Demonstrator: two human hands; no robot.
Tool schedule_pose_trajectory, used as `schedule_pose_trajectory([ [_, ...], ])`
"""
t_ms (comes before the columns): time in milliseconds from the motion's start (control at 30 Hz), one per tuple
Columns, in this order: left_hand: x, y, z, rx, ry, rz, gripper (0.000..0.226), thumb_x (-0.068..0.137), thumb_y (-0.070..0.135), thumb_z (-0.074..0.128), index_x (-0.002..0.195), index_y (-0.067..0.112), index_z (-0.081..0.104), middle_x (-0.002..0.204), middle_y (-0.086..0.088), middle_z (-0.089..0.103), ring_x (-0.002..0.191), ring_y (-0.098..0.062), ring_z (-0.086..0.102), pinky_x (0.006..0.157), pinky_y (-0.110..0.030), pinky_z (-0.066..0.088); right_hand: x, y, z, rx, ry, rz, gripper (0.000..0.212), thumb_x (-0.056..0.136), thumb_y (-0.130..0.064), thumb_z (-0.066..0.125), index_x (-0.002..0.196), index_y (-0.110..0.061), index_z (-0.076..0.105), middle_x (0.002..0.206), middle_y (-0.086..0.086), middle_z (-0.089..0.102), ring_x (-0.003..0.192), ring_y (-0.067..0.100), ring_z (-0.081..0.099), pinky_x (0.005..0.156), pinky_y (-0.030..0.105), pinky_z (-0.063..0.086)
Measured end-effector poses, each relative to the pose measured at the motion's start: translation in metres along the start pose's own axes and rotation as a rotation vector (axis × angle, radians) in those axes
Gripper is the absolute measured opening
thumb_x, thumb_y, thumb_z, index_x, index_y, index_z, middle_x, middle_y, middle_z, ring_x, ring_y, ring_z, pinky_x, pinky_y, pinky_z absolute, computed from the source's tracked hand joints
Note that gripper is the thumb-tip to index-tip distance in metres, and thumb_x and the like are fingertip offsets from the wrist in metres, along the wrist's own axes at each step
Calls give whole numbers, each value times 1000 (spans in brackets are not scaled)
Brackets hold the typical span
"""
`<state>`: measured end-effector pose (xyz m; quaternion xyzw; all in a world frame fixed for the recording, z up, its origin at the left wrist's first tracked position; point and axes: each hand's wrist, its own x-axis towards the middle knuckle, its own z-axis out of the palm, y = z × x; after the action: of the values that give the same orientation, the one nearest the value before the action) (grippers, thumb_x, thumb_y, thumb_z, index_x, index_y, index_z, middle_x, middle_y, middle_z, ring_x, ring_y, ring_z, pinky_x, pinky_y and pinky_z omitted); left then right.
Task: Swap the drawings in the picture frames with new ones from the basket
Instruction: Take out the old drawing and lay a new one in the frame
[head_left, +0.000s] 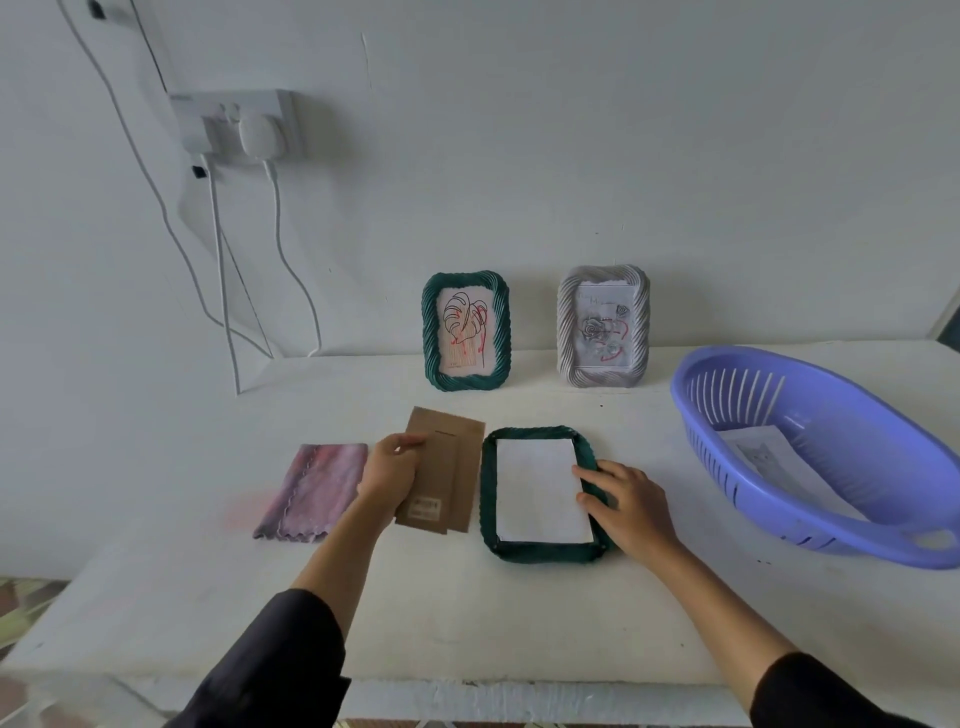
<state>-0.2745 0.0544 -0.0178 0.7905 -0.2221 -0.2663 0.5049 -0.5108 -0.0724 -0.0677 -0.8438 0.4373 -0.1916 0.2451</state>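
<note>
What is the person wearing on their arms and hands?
Both arms wear dark, near-black long sleeves, pushed up so the forearms are bare. The left hand and right hand are bare too: no gloves, and no rings or watch can be seen.

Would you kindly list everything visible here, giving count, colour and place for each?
Standing frames: 2, green and grey, against wall.
Flat frame: 1, green, face down, table centre.
Paper sheet: 1, white, inside flat frame.
Backing board: 1, brown, left of flat frame.
Cloth: 1, pink-purple, table left.
Basket: 1, blue, right, papers inside.
Socket: 1, white, on wall, cables hanging.
Left hand: holding board.
Right hand: on flat frame's edge.
</note>
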Motion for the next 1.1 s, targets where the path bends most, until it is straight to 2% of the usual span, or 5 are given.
schedule_pose_trajectory([
  [233,-7,-6,9,318,16,-17,36,96,19,30,122,18,55,106,-11,61,92,-29,64,82,-42,56,-1,-2,-1,7,0,8,37,89,-31,56,125,-36,56,138,-6,48,129,14,39,111,32,27],
  [367,-12,0,23,625,137,55,39,97,24,30,130,11,46,136,-17,38,125,-34,35,104,-43,32,-2,-2,-1,22,3,4,36,88,-30,57,124,-35,57,138,-5,49,129,15,40,112,33,27],
  [567,-29,4,67,729,-5,282,36,94,36,40,122,16,52,133,-11,39,124,-29,35,105,-40,31,-2,-2,-2,25,7,6,37,88,-30,58,124,-34,58,137,-5,50,128,14,40,110,31,28],
  [700,-28,-9,79,869,-68,287,57,89,57,43,133,20,43,136,-7,39,127,-27,35,107,-38,29,-2,-3,-3,22,3,7,37,88,-32,57,126,-34,56,138,-5,49,129,14,39,111,31,27],
  [1100,-26,-10,77,701,-48,264,52,85,51,57,130,27,49,137,-3,42,127,-25,35,108,-36,25,-4,-5,-5,15,-11,9,42,85,-35,61,127,-35,55,138,-6,48,130,15,39,111,32,27],
])
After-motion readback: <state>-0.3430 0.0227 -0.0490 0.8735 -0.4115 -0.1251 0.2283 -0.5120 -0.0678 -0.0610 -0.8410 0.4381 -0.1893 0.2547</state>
